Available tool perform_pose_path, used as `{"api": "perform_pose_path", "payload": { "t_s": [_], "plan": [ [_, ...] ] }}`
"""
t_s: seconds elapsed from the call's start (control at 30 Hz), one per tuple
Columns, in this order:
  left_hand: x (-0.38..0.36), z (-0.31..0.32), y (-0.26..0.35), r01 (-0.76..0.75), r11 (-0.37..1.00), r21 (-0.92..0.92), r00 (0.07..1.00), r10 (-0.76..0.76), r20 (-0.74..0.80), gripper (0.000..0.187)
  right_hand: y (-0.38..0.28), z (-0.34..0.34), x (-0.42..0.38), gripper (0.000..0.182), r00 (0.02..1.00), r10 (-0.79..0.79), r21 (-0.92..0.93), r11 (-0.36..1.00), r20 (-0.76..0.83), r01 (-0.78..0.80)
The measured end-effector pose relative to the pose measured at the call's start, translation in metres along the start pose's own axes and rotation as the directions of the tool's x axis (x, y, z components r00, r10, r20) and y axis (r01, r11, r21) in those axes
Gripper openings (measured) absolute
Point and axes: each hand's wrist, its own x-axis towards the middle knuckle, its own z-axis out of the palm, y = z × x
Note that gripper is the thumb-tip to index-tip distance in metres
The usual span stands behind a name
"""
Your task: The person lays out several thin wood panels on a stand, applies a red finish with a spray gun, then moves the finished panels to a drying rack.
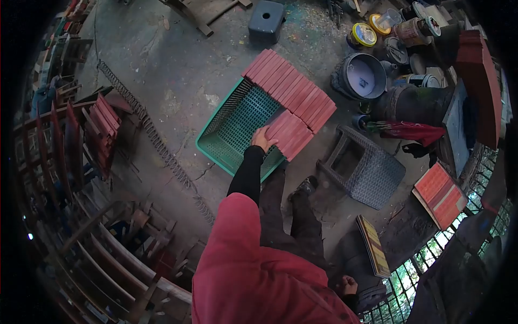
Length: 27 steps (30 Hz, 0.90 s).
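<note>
A green plastic crate [218, 135] with mesh walls stands on the floor before me. Rows of flat red pieces [294, 83], like painted slats standing on edge, are packed along its far and right sides. My left hand [263, 139] reaches into the crate, its fingers curled against the near end of a shorter group of red slats [290, 134]. The thumb lies near their top edge. Low by my right side is my right hand [347, 285], fingers curled in, with nothing visible in it.
A dark woven-pattern stool [372, 173] lies tipped right of the crate; another stool [266, 21] stands beyond it. Buckets and a round pot [362, 76] crowd the upper right. A long coiled spring [156, 137] crosses the floor left, beside stacked wooden frames [108, 254].
</note>
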Motion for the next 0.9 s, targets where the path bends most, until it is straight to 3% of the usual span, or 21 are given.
{"api": "perform_pose_path", "payload": {
  "t_s": [0.13, 0.37, 0.47, 0.53, 0.67, 0.83, 0.9],
  "plan": [
    [0.002, -0.007, 0.003, -0.06, 0.998, 0.004, 0.995, 0.059, 0.086, 0.071, -0.006, -0.007, 0.014, 0.022, 0.996, -0.086, 0.08, 0.993, -0.022, 0.088],
    [-0.002, -0.017, -0.003, -0.169, 0.986, 0.002, 0.982, 0.169, 0.083, 0.072, -0.012, -0.006, 0.012, 0.023, 0.999, -0.033, 0.061, 0.998, -0.016, 0.034],
    [-0.004, -0.022, 0.002, -0.2, 0.976, 0.088, 0.973, 0.188, 0.135, 0.073, -0.027, 0.004, -0.001, 0.022, 1.0, -0.008, 0.018, 1.0, -0.006, 0.008],
    [-0.006, -0.025, 0.016, -0.29, 0.942, 0.168, 0.956, 0.277, 0.095, 0.073, -0.026, 0.004, 0.001, 0.022, 1.0, 0.0, 0.013, 1.0, -0.02, 0.0],
    [-0.006, -0.015, 0.029, -0.299, 0.908, 0.294, 0.954, 0.286, 0.088, 0.079, -0.027, 0.005, 0.001, 0.023, 1.0, -0.005, 0.077, 0.997, -0.03, 0.007],
    [0.003, -0.005, 0.046, -0.027, 0.953, 0.303, 0.998, 0.01, 0.06, 0.085, -0.009, 0.007, 0.004, 0.019, 1.0, -0.027, 0.04, 0.999, 0.006, 0.027],
    [0.007, 0.0, 0.051, -0.023, 0.943, 0.331, 0.999, 0.008, 0.048, 0.086, -0.001, 0.011, 0.009, 0.019, 0.999, -0.032, 0.0, 0.999, 0.017, 0.032]
  ]
}}
